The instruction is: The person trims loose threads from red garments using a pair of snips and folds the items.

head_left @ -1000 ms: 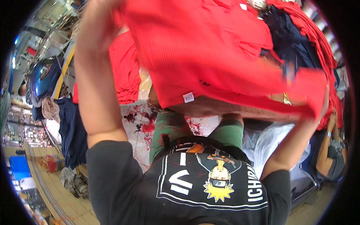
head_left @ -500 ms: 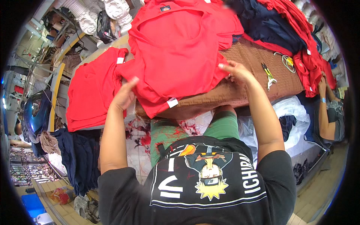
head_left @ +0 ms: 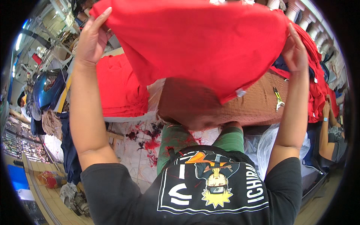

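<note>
A red V-neck shirt [head_left: 202, 41] is stretched out in the air between my hands, above the brown cloth-covered work surface [head_left: 262, 103]. My left hand [head_left: 93, 39] pinches its left edge, thumb pointing up. At the opposite edge, my right hand [head_left: 295, 52] is closed on the fabric, its fingers partly behind the cloth. The lower hem hangs slanted, with a small white tag [head_left: 241, 92] near its lowest corner. Below and left, a folded pile of red garments [head_left: 122, 90] lies beside the brown surface.
A small black, yellow and white hand tool [head_left: 278, 99] lies on the brown cloth at right. More red garments [head_left: 314, 71] are heaped beyond my right hand. Clear plastic [head_left: 258, 146] sits below. A co-worker's arm [head_left: 327, 140] is at far right. Thread scraps [head_left: 152, 144] litter the tiled floor.
The red shirt has been lifted off the brown surface and spread wide. Both my hands have gone up and apart, from lying open at its sides to gripping its edges.
</note>
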Demonstrator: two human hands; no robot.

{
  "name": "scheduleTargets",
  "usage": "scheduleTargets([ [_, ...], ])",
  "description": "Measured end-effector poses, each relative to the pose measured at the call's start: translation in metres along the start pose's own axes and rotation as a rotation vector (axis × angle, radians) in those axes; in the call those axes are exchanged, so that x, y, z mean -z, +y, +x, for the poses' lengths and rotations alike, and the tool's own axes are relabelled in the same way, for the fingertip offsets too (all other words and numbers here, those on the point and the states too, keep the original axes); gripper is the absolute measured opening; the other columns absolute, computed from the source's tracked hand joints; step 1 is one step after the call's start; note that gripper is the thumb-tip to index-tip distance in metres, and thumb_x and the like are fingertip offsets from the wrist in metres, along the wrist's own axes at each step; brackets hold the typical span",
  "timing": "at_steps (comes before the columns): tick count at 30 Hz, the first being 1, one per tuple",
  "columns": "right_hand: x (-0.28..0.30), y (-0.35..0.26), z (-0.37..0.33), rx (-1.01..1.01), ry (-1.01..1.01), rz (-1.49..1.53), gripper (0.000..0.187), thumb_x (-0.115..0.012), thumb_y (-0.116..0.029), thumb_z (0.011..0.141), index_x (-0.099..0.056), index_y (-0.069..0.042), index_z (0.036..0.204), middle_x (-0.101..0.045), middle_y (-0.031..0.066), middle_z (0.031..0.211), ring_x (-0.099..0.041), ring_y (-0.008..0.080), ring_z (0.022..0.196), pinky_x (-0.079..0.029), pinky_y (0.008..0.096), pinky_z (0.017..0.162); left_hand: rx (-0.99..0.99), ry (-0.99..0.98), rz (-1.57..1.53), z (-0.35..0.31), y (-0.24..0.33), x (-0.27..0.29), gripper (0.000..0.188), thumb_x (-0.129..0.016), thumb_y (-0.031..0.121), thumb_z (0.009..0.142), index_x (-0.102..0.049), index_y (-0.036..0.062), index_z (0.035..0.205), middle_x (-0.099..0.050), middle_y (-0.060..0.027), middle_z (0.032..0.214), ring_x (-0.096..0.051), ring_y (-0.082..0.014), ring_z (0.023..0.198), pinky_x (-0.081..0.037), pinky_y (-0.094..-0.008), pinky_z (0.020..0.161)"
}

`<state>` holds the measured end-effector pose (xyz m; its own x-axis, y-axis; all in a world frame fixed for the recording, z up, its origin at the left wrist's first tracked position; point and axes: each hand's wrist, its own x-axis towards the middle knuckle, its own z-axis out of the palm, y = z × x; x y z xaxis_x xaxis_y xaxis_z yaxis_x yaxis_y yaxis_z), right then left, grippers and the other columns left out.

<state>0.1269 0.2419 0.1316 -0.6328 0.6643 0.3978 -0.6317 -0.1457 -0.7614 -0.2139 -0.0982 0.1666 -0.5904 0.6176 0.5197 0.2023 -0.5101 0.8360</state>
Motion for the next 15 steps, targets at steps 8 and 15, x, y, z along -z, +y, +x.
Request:
scheduleTargets([
  [8,-0.011,-0.041,0.036,0.236,-0.039,-0.520,0.029,-0.057,-0.019,0.094,-0.060,-0.006,0.120,-0.066,0.0045,0.110,-0.064,0.0115,0.093,-0.051,0.0275,0.084,0.083,0.036,0.344,-0.019,0.070,0.094,0.039,-0.061,0.022,0.092,-0.053,0.0028,0.126,-0.061,-0.0094,0.121,-0.061,-0.0186,0.108,-0.047,-0.0347,0.097],
  [15,-0.109,0.036,0.107,0.275,-0.089,-0.483,0.028,-0.060,-0.018,0.093,-0.063,-0.007,0.118,-0.063,-0.0045,0.082,-0.051,0.0054,0.068,-0.040,0.0162,0.067,-0.047,0.595,0.575,-0.001,0.067,0.155,0.043,-0.058,0.032,0.092,-0.053,0.0024,0.123,-0.061,-0.0078,0.118,-0.057,-0.0230,0.110,-0.044,-0.0380,0.096],
])
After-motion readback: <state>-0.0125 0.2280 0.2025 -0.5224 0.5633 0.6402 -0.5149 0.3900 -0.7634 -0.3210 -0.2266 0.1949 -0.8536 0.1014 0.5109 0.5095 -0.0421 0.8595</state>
